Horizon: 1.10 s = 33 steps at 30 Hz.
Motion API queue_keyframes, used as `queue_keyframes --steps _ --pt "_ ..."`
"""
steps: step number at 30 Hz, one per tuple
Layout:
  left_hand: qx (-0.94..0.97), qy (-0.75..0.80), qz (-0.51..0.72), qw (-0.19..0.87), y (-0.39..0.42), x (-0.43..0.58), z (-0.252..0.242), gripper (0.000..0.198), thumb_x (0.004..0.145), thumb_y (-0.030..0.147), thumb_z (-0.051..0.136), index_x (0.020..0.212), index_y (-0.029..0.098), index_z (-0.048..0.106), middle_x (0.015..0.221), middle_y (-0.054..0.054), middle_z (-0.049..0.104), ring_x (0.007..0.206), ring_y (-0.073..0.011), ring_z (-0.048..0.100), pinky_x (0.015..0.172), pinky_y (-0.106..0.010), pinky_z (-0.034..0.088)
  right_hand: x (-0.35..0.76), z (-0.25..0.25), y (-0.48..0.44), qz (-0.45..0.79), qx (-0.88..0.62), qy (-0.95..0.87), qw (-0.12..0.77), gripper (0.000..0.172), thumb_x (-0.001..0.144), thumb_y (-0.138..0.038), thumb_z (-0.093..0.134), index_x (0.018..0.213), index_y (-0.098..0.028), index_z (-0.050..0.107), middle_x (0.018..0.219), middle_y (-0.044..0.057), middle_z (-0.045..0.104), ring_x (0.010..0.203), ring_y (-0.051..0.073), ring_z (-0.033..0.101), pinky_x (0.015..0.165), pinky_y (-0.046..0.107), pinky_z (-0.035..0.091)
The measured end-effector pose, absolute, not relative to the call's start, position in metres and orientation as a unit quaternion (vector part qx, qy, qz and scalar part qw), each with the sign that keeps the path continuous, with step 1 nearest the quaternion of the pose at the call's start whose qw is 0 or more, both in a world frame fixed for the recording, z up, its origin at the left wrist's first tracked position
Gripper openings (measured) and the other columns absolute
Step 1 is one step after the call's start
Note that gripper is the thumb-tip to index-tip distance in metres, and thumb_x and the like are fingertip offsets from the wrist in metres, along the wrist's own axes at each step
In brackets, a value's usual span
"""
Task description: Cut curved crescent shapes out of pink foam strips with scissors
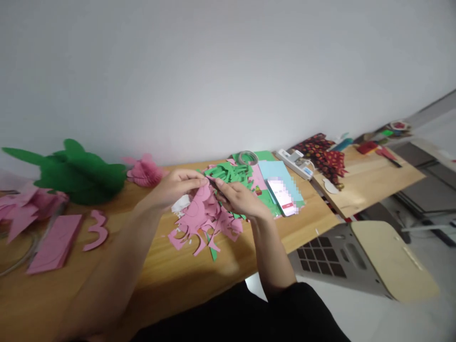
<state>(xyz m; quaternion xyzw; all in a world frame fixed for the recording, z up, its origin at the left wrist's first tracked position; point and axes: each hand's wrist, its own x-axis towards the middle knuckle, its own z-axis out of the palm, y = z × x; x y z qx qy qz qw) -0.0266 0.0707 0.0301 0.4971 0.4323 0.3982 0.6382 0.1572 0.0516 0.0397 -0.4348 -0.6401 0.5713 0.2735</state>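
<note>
My left hand (180, 186) pinches a piece of pink paper (202, 194) over the middle of the wooden table. In my right hand (240, 197) are dark scissors (213, 183), their tip close to the paper and the left fingertips; the handles are mostly hidden by my fingers. Beneath both hands lies a pile of pink paper scraps (213, 223) with curved cut-outs. Green paper scraps (231, 173) are heaped just behind my right hand. To the left lie a pink cut-out shaped like a 3 (97, 231) and a stack of pink paper strips (57, 243).
A green paper ornament (81, 175) and a pink paper ornament (145, 171) stand by the wall. Right of the scraps are a tape roll (248, 158), a phone (282, 195), light blue paper (276, 170) and a power strip (295, 163). A beige-topped stool (392, 261) stands below.
</note>
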Motion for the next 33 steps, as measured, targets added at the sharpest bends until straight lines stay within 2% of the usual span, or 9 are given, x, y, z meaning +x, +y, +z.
queue_keyframes --steps 4,11,14,18,20,23,27,33 --pt "0.427 0.475 0.374 0.672 0.071 -0.024 0.014 0.013 0.051 0.025 0.078 0.057 0.015 0.071 0.053 -0.002 0.064 0.050 -0.0118 0.055 0.049 -0.022 0.043 0.160 0.016 0.055 0.577 -0.453 -0.632 0.249 0.061 0.084 -0.072 0.038 0.048 -0.022 0.037 0.038 -0.006 0.034 0.036 0.008 0.028 0.037 0.024 0.022" --pt "0.391 0.514 0.358 0.675 0.056 -0.024 0.005 0.017 0.043 0.023 0.082 0.051 0.015 0.069 0.050 -0.003 0.063 0.045 -0.0110 0.053 0.045 -0.021 0.041 0.161 -0.001 0.050 0.598 -0.475 -0.608 0.219 0.060 0.087 -0.067 0.040 0.047 -0.021 0.038 0.038 -0.005 0.036 0.036 0.008 0.030 0.039 0.024 0.024" --pt "0.369 0.526 0.383 0.664 0.053 -0.024 0.004 0.019 0.046 0.023 0.082 0.051 0.015 0.066 0.050 -0.002 0.063 0.044 -0.0107 0.053 0.044 -0.021 0.041 0.160 -0.001 0.046 0.618 -0.490 -0.559 0.255 0.059 0.087 -0.067 0.039 0.051 -0.021 0.039 0.040 -0.006 0.033 0.037 0.008 0.027 0.039 0.024 0.021" --pt "0.335 0.537 0.453 0.628 0.052 -0.019 0.004 0.022 0.051 0.026 0.082 0.060 0.013 0.066 0.052 0.000 0.063 0.045 -0.0094 0.054 0.045 -0.019 0.041 0.152 -0.001 0.036 0.633 -0.492 -0.510 0.311 0.058 0.086 -0.069 0.036 0.056 -0.021 0.043 0.042 -0.008 0.027 0.038 0.008 0.023 0.039 0.024 0.017" --pt "0.315 0.537 0.497 0.605 0.049 -0.013 0.004 0.024 0.053 0.029 0.081 0.064 0.013 0.066 0.054 0.001 0.064 0.046 -0.0093 0.054 0.046 -0.019 0.042 0.147 -0.003 0.030 0.604 -0.481 -0.541 0.333 0.053 0.082 -0.064 0.051 0.054 -0.021 0.040 0.045 -0.008 0.028 0.041 0.007 0.024 0.042 0.024 0.017" --pt "0.284 0.533 0.550 0.577 0.043 -0.006 0.006 0.022 0.056 0.031 0.078 0.065 0.015 0.065 0.060 0.002 0.066 0.051 -0.0101 0.057 0.049 -0.020 0.044 0.142 -0.008 0.025 0.582 -0.467 -0.564 0.353 0.046 0.068 -0.045 0.072 0.052 -0.020 0.038 0.051 -0.009 0.030 0.047 0.006 0.026 0.045 0.022 0.018" --pt "0.240 0.531 0.599 0.548 0.035 -0.005 0.011 0.016 0.058 0.025 0.077 0.063 0.015 0.066 0.061 0.002 0.067 0.052 -0.0092 0.057 0.049 -0.020 0.044 0.139 -0.006 0.024 0.631 -0.451 -0.483 0.405 0.038 0.063 -0.034 0.074 0.052 -0.020 0.040 0.049 -0.009 0.033 0.044 0.005 0.026 0.042 0.021 0.019" --pt "0.223 0.510 0.624 0.549 0.023 -0.014 0.022 0.018 0.055 0.023 0.081 0.062 0.016 0.065 0.056 0.002 0.067 0.052 -0.0113 0.063 0.051 -0.020 0.046 0.133 0.013 0.027 0.650 -0.440 -0.365 0.501 0.033 0.057 -0.034 0.077 0.061 -0.020 0.048 0.038 -0.014 0.030 0.032 0.002 0.018 0.032 0.019 0.010"
